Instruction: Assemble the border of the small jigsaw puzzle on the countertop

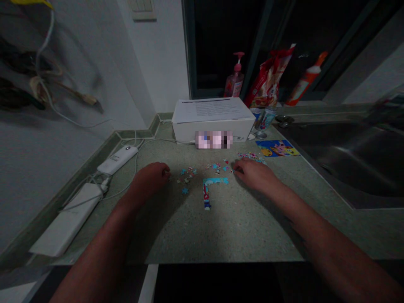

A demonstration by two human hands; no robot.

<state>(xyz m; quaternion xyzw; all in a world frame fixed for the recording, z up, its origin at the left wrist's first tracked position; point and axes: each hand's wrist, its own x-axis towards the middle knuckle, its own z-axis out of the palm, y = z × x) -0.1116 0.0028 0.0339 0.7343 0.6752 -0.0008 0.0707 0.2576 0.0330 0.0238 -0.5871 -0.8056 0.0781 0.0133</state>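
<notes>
Several loose puzzle pieces [188, 171] lie on the counter [221, 235] between the left hand [153, 176] and the right hand [254, 171]; both curl their fingers, though whether they pinch a piece I cannot tell. A joined L-shaped strip [206, 186] lies well back from the front edge. Toward the back edge, the printed lines on the paper sheet [217, 110] atop the white box [185, 131] are too small to read.

Dimly lit room corner. We see pale walls [167, 54], a switch plate [142, 9] mounted high on the rear one, and a dark-paned window [221, 38] behind the speckled grey-green counter [246, 235]; a metal sink [341, 155] lies at right.
</notes>
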